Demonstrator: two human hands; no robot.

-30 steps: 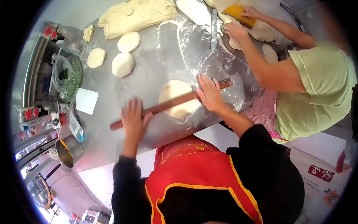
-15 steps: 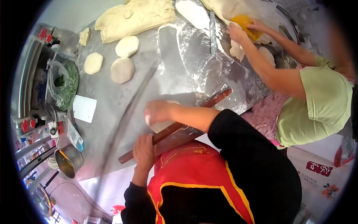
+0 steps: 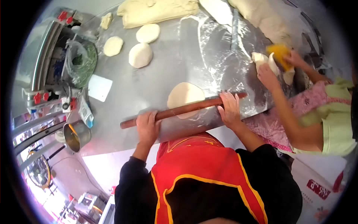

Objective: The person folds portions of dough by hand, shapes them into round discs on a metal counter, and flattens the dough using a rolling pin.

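A brown rolling pin [image 3: 186, 108] lies across a flat dough round [image 3: 184, 94] near the front edge of the metal table [image 3: 167, 56]. My left hand [image 3: 148, 127] is curled over the pin's left part. On its right part rests my right hand [image 3: 230, 109], fingers over the wood and thumb beneath. Part of the round shows behind the pin and a small strip in front of it. Farther back sit three thicker rounds, one of them a pale disc [image 3: 140, 55]. White flour is smeared right of the round.
A large dough slab [image 3: 158, 12] lies at the back, with a metal bar [image 3: 235, 31] to its right. At right, a co-worker's hands hold a yellow scraper [image 3: 280, 56] and dough. A white card [image 3: 99, 88], bagged greens [image 3: 85, 63] and a metal pot [image 3: 77, 136] are at left.
My right hand has left the dough round and come back onto the pin's right part. The pin now lies across the round, less steeply angled. The co-worker's scraper has moved away from the large dough.
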